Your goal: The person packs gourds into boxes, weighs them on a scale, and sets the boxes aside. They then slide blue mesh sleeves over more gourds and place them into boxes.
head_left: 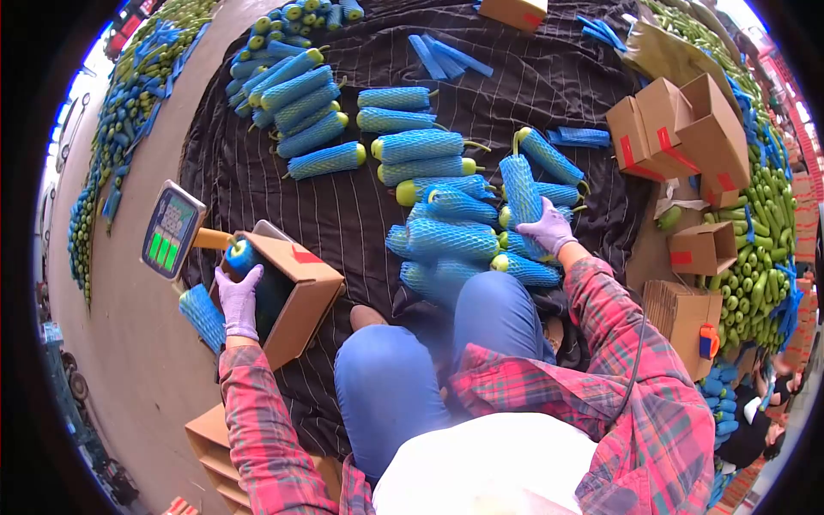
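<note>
My left hand point(239, 300), in a light purple glove, is at the open end of a cardboard box point(306, 266). Its fingers curve round a blue-netted green vegetable point(240, 255) just inside the box. On the right, my right hand point(549, 227), gloved too, has its fingers wrapped round an upright-lying netted vegetable point(519, 189) on the pile. More netted vegetables point(451, 240) lie beside it in front of my knees. A scale display point(173, 230) with green digits stands left of the box. Another netted vegetable point(202, 316) lies beneath my left wrist.
A dark striped cloth point(343, 206) covers the ground. Netted vegetables point(300, 99) lie in rows at the back left. Open boxes point(639, 137) and a heap of bare green vegetables point(764, 266) are at right. Flat blue nets point(446, 56) lie at the back.
</note>
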Tool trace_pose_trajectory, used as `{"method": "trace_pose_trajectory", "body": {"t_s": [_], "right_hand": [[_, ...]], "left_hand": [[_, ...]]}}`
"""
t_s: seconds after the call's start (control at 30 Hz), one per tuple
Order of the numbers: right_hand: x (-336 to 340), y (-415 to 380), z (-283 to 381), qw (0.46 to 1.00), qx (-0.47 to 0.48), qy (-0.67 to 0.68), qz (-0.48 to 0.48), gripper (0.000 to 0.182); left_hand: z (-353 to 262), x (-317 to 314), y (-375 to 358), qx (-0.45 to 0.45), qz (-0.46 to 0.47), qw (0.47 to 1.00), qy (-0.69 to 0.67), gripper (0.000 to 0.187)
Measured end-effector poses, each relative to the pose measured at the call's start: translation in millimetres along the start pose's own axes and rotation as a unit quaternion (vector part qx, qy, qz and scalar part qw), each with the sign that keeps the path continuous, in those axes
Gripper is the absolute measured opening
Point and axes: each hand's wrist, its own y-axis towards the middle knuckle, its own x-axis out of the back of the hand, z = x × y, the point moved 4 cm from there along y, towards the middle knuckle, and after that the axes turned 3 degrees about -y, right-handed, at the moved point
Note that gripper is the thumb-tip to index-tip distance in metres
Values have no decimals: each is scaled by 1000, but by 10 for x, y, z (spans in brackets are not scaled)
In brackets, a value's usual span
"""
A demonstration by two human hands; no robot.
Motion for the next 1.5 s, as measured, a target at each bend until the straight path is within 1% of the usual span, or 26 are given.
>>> {"method": "trace_pose_trajectory", "body": {"t_s": [0.03,0.1,0.13,0.27,0.3,0.43,0.47,0.57,0.63,0.67,0.73,0.77,0.83,0.87,0.9,0.97,1.0,1.03,1.1,1.17,1.2,1.23,1.33,1.37,1.43,1.5], "right_hand": [[-127,105,-24,1000,-8,12,14,96],[-384,278,-61,998,-35,47,28,95],[-503,366,-71,997,-46,57,37,95],[-870,690,-80,994,-81,-9,76,96],[-921,745,-100,991,-86,-27,95,99],[-1012,766,-43,981,-143,-65,114,100],[-990,761,-52,977,-144,-83,132,101],[-897,859,87,959,-125,-152,203,102],[-713,991,173,957,-83,-188,204,96],[-675,1125,110,971,-70,-160,163,88],[-582,1459,-175,995,-14,-98,-2,72],[-554,1652,-409,988,40,-102,-106,69],[-350,1925,-785,963,17,-195,-184,66],[-252,2026,-978,960,-4,-229,-164,71],[-115,2126,-1092,959,2,-242,-149,76],[-11,2195,-1198,969,-71,-225,-74,78],[-118,2339,-1444,955,-107,-268,-66,81],[-51,2297,-1254,937,-163,-306,-42,82],[-132,2496,-1300,900,-169,-400,-34,80],[-135,2581,-1267,883,-175,-435,-17,73],[-144,2579,-1248,879,-179,-442,-32,76],[-133,2579,-1234,883,-189,-428,-28,77],[-208,2637,-1541,941,-128,-309,-47,81],[-167,2669,-1567,944,-109,-311,-5,79],[-62,2563,-1438,944,-23,-325,-47,76],[94,2547,-1360,939,18,-327,-108,78]], "left_hand": [[15,-96,41,-3,68,991,-119,92],[96,-193,50,9,42,988,-148,78],[91,-196,43,-9,-4,999,-43,72],[155,-234,105,20,-57,997,41,76],[290,-244,196,-64,-48,997,2,77],[387,-221,242,-38,-71,993,86,78],[379,-192,240,-7,-74,990,123,76],[464,-118,277,-16,-99,985,143,75],[355,-105,183,-48,-80,994,64,77],[452,-54,181,-5,-63,998,-11,76],[307,19,27,-5,-60,998,-22,67],[66,12,-101,-22,-68,997,-31,62],[16,183,-203,65,-53,994,-71,52],[-226,152,-349,3,-75,993,-87,42],[-173,263,-375,-11,-70,989,-127,39],[-85,729,-591,-39,-71,980,-183,35],[-245,807,-622,-15,-61,951,-303,34],[-291,970,-667,-60,-94,952,-285,36],[-506,1258,-820,-109,-166,947,-252,37],[-728,1419,-815,-66,-205,917,-337,38],[-778,1470,-817,-28,-221,914,-339,50],[-774,1516,-844,-13,-201,909,-365,49],[-675,1628,-965,5,-158,898,-410,46],[-581,1663,-997,4,-170,907,-384,45],[-358,1669,-1056,10,-157,876,-455,44],[-495,1332,-1146,29,-177,860,-477,41]]}}
